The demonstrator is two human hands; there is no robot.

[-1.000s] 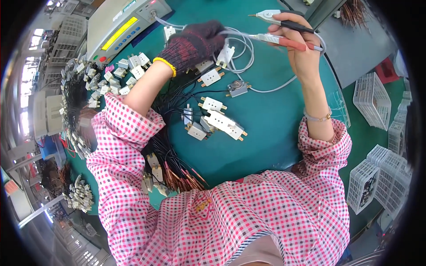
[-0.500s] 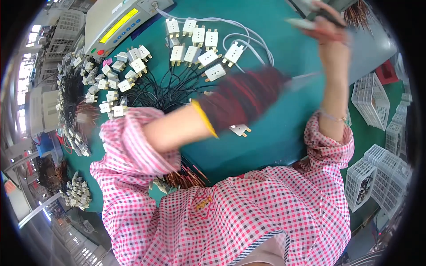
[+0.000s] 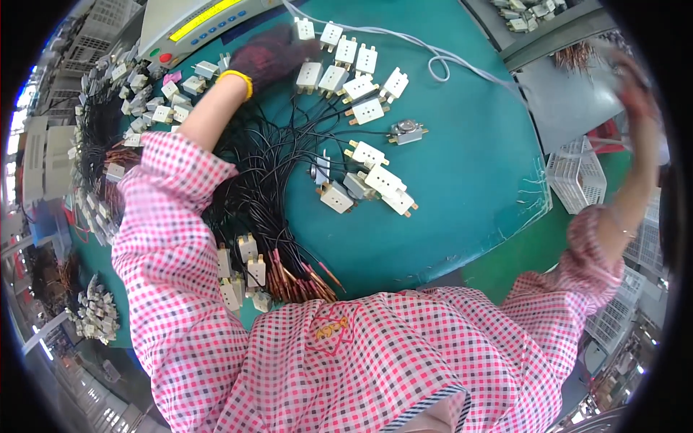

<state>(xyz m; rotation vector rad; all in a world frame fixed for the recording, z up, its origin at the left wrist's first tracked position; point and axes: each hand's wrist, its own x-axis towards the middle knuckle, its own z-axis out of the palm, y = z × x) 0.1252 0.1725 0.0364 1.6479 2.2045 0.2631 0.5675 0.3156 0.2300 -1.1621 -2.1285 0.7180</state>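
Observation:
My left hand [image 3: 271,59], in a dark red and black knitted glove with a yellow cuff, is over the far left of the green table. It is beside the white plug blocks with brass pins [image 3: 333,78], and its fingers are too dark and smeared to read. Far out to the right, my bare right hand [image 3: 635,90] is blurred by motion near a grey metal surface [image 3: 559,101]; whether it holds anything does not show. Black cables [image 3: 263,166] run from the blocks toward me, ending in a bundle of coppery tips [image 3: 296,281]. More blocks [image 3: 368,177] lie mid-table.
A tester with a yellow display [image 3: 206,20] stands at the far left. From it a grey cable [image 3: 404,42] crosses the table's far side. Many more plug blocks [image 3: 94,310] are heaped at left. White plastic baskets [image 3: 577,177] stand beyond the table's right edge.
My left hand has swung from mid-table back to the far left, uncovering the blocks there. My right hand has moved farther right and somewhat nearer. The view has shifted slightly.

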